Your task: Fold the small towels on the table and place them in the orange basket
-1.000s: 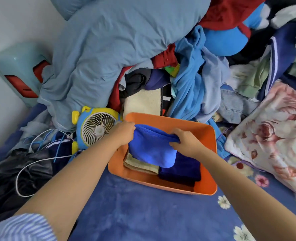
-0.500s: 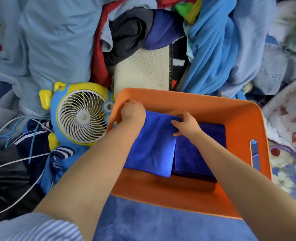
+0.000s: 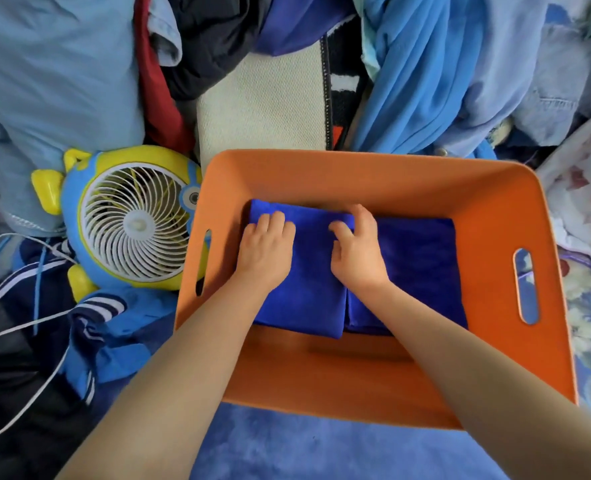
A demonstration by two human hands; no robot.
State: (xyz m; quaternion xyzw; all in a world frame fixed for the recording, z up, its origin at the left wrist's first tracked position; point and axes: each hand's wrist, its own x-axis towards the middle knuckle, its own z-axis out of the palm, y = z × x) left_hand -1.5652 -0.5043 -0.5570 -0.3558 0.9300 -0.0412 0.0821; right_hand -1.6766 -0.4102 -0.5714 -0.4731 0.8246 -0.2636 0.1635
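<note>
The orange basket (image 3: pixel 356 164) stands in front of me on a blue cloth surface. A folded bright blue towel (image 3: pixel 308 303) lies flat in its left half. Beside it on the right lies a darker blue folded towel (image 3: pixel 422 265). My left hand (image 3: pixel 266 251) rests on top of the bright blue towel near its far left edge, with bent fingers pressing down. My right hand (image 3: pixel 356 251) is at that towel's far right corner, thumb on top and fingers curled over the edge, pinching it. What lies under the towels is hidden.
A blue and yellow toy fan (image 3: pixel 131 223) sits against the basket's left wall, with white cables (image 3: pixel 20 327) trailing left. A heap of clothes and bedding (image 3: pixel 425 81) rises behind the basket. A floral quilt (image 3: pixel 585 202) lies to the right.
The bright blue towel has gone from held above the basket to lying flat inside it. Both hands followed it down, and my view has moved closer over the basket.
</note>
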